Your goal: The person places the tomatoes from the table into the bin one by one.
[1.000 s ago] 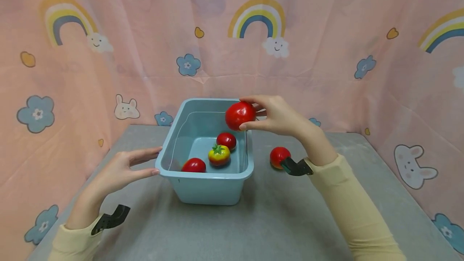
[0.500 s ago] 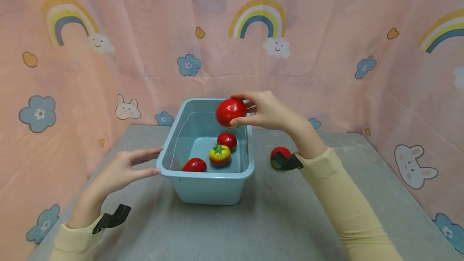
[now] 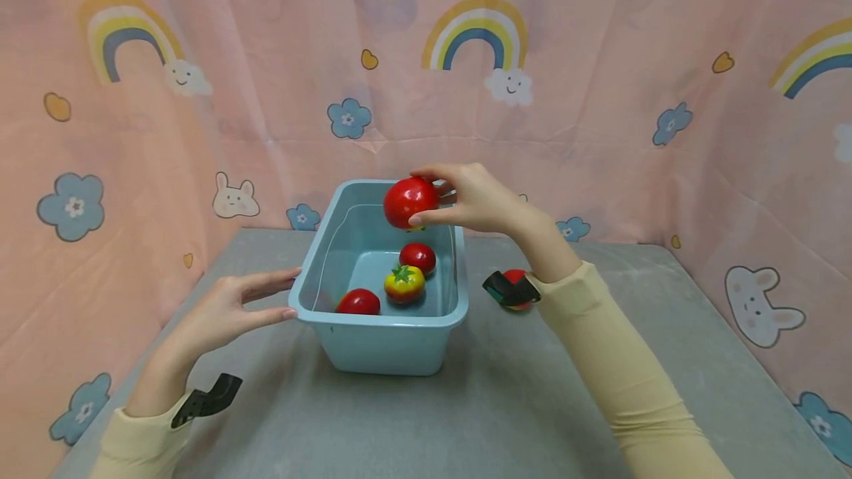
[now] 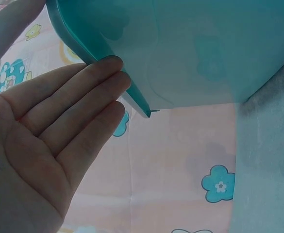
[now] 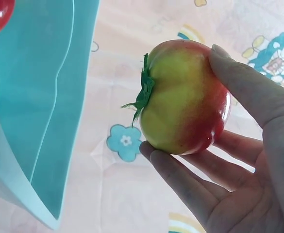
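Note:
In the head view, my right hand [image 3: 475,199] holds a red tomato [image 3: 409,202] between thumb and fingers, above the far right part of a light blue plastic bin [image 3: 386,346]. The right wrist view shows this tomato's yellow-green side and green leafy top [image 5: 144,94]. Inside the bin lie a dark red tomato [image 3: 417,258], a yellow-and-red tomato [image 3: 404,285] with its green top upward, and another red tomato [image 3: 360,302] near the front. My left hand [image 3: 229,310] touches the bin's left rim with extended fingers; its palm [image 4: 32,150] shows in the left wrist view.
One more red tomato [image 3: 515,273] sits on the grey table [image 3: 532,405] right of the bin, partly hidden by the black mount [image 3: 511,289] at the right wrist. A pink printed curtain [image 3: 566,124] hangs behind and along both sides.
My right hand has carried the tomato leftward and slightly up, from the bin's right rim to over its inside. The left hand stays at the rim.

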The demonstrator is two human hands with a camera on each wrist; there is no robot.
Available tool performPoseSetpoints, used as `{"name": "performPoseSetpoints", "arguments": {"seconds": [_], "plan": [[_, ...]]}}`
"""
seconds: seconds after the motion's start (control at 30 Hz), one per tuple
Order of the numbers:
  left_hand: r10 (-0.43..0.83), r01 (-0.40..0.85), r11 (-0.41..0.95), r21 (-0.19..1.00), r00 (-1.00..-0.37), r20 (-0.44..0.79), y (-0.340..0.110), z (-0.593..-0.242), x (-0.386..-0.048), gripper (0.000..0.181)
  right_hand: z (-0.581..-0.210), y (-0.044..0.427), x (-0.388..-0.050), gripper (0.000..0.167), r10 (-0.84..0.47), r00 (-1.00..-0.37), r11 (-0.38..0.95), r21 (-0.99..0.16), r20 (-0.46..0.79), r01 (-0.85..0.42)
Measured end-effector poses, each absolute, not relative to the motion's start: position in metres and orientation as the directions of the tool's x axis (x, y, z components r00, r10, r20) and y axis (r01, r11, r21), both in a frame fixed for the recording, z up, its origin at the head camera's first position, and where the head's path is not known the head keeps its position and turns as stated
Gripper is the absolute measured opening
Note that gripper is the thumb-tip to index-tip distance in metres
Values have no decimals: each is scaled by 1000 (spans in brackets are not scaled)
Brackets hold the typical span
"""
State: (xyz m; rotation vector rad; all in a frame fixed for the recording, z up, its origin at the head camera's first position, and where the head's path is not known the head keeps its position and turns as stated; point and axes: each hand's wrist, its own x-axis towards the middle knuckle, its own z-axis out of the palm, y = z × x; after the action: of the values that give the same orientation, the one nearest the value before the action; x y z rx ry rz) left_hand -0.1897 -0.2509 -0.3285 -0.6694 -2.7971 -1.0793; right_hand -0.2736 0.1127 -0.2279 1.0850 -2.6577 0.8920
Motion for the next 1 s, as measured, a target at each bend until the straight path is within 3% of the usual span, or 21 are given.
{"name": "performPoseSetpoints", "arguments": {"seconds": [1.0], "plan": [[371,424,653,628,-901,222,-252,-329,-191,57,-232,92,-292,69,-621,-741,571,-502,254,-650]]}}
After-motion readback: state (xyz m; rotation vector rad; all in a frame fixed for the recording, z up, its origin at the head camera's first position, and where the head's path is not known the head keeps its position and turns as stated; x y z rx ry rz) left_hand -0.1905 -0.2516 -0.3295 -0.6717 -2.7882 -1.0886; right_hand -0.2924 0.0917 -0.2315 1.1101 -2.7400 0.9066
